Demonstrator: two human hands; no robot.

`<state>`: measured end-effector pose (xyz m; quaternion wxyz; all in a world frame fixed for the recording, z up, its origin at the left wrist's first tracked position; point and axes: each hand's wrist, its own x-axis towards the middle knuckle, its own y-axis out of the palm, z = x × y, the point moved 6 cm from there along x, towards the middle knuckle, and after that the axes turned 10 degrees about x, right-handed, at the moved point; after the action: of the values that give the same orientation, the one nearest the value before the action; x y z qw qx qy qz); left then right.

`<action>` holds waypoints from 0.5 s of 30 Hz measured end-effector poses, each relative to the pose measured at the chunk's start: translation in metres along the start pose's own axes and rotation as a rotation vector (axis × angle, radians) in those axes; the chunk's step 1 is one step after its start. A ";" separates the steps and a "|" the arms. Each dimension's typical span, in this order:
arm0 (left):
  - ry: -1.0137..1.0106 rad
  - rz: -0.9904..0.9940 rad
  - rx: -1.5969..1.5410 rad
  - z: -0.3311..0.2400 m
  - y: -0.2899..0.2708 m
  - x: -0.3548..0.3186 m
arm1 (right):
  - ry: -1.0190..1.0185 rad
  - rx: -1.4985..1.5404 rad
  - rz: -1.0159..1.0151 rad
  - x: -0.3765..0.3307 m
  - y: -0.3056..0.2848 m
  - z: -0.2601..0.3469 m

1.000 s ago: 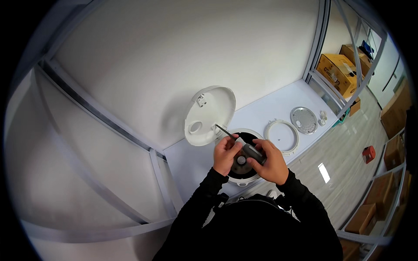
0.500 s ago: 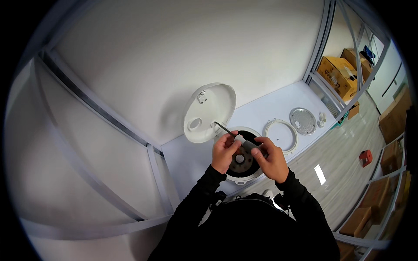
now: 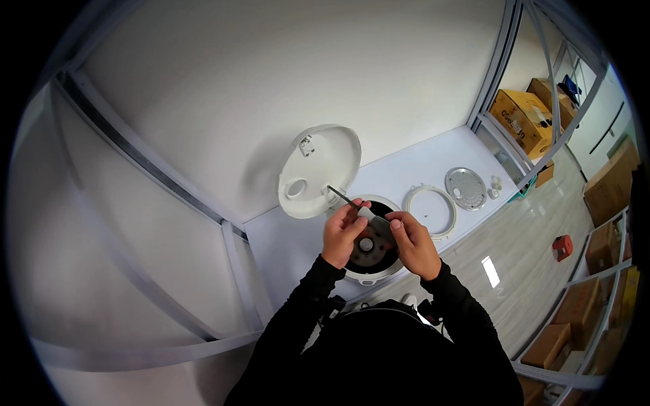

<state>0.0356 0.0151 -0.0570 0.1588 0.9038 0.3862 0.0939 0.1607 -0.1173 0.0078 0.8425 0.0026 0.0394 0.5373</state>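
A screwdriver with a grey and white handle (image 3: 380, 227) is held between both hands, its dark shaft slanting up and to the left. Its tip meets the base of the upright white lid (image 3: 336, 159), or lies just in front of it; I cannot tell which. My left hand (image 3: 340, 238) pinches the screwdriver where shaft and handle join. On the handle's rear end, my right hand (image 3: 418, 249) has its thumb and fingers closed. Beneath both hands stands the opened rice cooker body (image 3: 369, 279), dark inside with a round metal plate (image 3: 364, 256), partly covered by my hands.
A white ring (image 3: 454, 215) lies on the white table (image 3: 399, 166), right of the cooker. Past it are a perforated metal disc (image 3: 467, 189) and small whitish parts (image 3: 495, 187). Frame posts and a wall bound the table. Cardboard boxes (image 3: 523, 122) and a red object (image 3: 562, 247) are farther right.
The whole view has shifted a little, so everything sits slightly farther left. Both hands keep their grip on the screwdriver, and its handle appears slightly turned.
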 end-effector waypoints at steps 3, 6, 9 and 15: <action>-0.040 -0.043 0.044 0.005 -0.006 0.000 | -0.184 -0.174 0.044 -0.006 0.005 0.017; -0.015 -0.081 0.116 0.013 -0.012 0.004 | -0.525 -0.380 0.047 -0.012 0.013 0.034; -0.001 -0.057 0.086 0.014 -0.008 0.005 | -0.715 -0.481 -0.029 -0.013 0.013 0.031; 0.016 0.015 -0.030 -0.003 0.005 0.001 | -0.243 -0.217 -0.061 0.005 -0.002 0.003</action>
<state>0.0389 0.0126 -0.0525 0.1688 0.9033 0.3794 0.1080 0.1650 -0.1141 0.0100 0.8522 -0.0248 -0.1208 0.5085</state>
